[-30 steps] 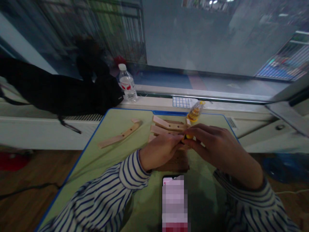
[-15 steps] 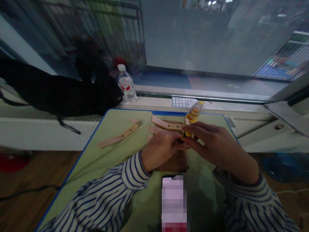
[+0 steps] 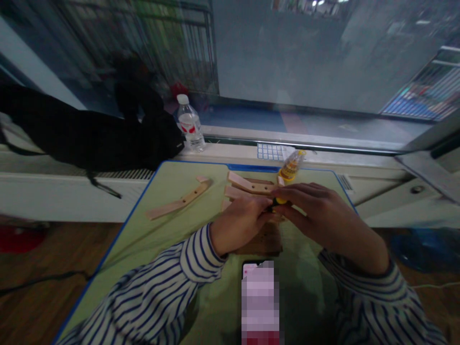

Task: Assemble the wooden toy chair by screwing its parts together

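My left hand (image 3: 240,221) and my right hand (image 3: 316,211) meet over the middle of a green table (image 3: 161,239). Both are curled around a small yellow and black object (image 3: 279,201), of which only a tip shows between the fingers. Under and behind the hands lie several light wooden pieces (image 3: 247,184) and a darker wooden board (image 3: 264,242). A long curved wooden piece (image 3: 179,203) lies alone to the left. A yellow plastic packet (image 3: 290,167) stands just beyond my right hand.
A phone (image 3: 259,297) lies on the table near me. On the window sill behind stand a water bottle (image 3: 189,124), a black bag (image 3: 89,139) and a small grid-patterned card (image 3: 269,151). Wooden floor lies to the left of the table.
Both hands stay together on the small yellow object, shifting only slightly; less of the yellow part shows now than a second ago.
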